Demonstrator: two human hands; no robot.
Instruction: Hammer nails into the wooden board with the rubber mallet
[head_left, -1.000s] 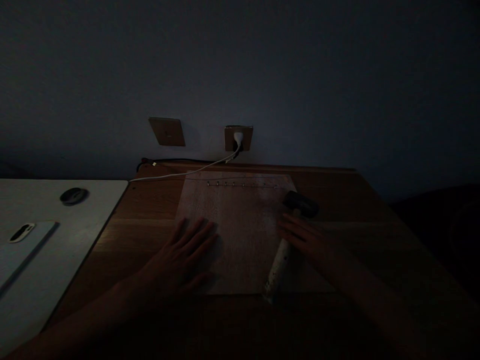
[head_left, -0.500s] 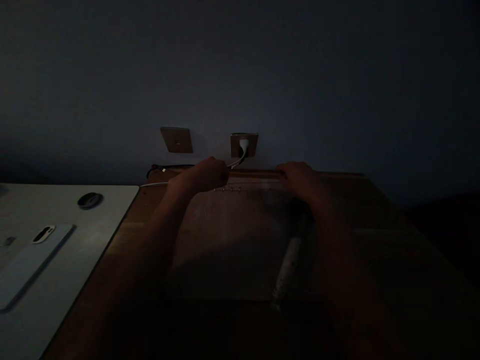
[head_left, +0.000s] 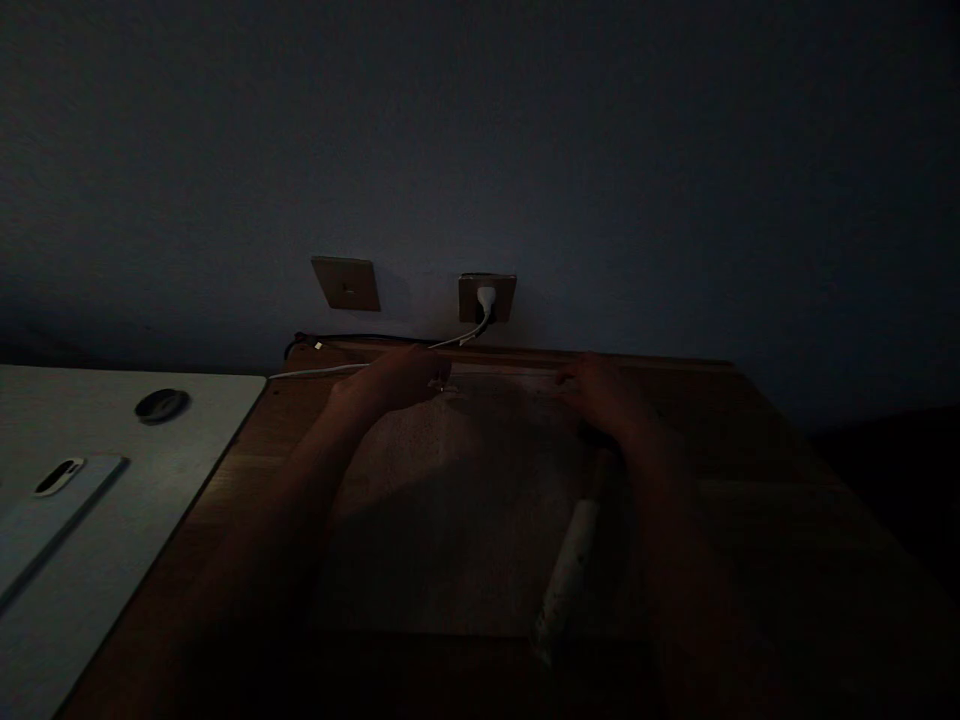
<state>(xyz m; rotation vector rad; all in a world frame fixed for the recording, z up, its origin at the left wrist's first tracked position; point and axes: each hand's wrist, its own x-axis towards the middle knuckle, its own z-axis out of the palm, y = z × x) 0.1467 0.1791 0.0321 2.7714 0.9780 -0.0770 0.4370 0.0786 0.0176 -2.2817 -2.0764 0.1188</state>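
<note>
The scene is very dark. My left hand [head_left: 405, 375] is at the far edge of a pale flat board [head_left: 450, 510], its fingers curled beside a small shiny nail-like pin [head_left: 441, 386]. Whatever those fingers pinch is too dim to make out. To the right, my right hand [head_left: 594, 388] rests at the same far edge with bent fingers, their tips poorly visible. A tool with a pale, worn handle [head_left: 566, 575], perhaps a hammer, lies slanted on the board; its dark upper end is partly hidden by my right forearm.
The board lies on a wooden tabletop [head_left: 240, 480] against the wall. A white plug [head_left: 486, 298] sits in a wall socket; its cable runs behind my left hand. A blank-looking wall plate [head_left: 349, 284] is further left. On a white table [head_left: 172, 480] are a phone [head_left: 67, 515] and a dark round object [head_left: 161, 405].
Both hands have come slightly down and nearer, off the wooden strip at the back onto the board's far edge. My left hand has moved a little left, and the view has shifted slightly.
</note>
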